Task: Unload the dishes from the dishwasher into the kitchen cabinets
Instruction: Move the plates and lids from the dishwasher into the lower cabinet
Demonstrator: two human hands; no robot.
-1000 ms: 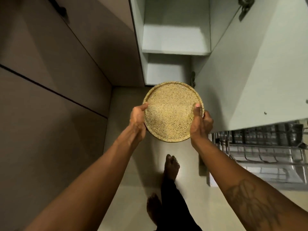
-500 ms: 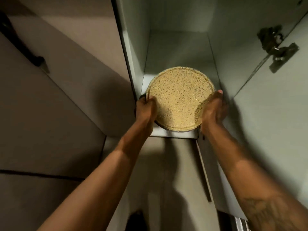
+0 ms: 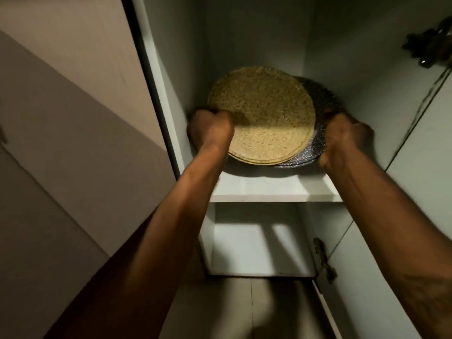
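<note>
A stack of tan speckled plates [image 3: 264, 118] lies on the upper shelf [image 3: 269, 189] of an open white cabinet. It sits shifted left on top of dark speckled plates [image 3: 318, 145]. My left hand [image 3: 210, 130] is curled around the left rim of the tan plates. My right hand [image 3: 342, 140] is closed at the right rim of the dark plates. The fingers of both hands are hidden behind the knuckles and blurred.
A lower shelf [image 3: 256, 253] sits beneath. The open cabinet door [image 3: 415, 192] stands at the right, with hinges [image 3: 322, 260] on its inner edge. A beige panel [image 3: 73, 143] runs along the left of the cabinet.
Both hands have carried the plates up from over the floor and into the cabinet, down onto the upper shelf. The tan plates now sit offset left, baring the dark plates beneath.
</note>
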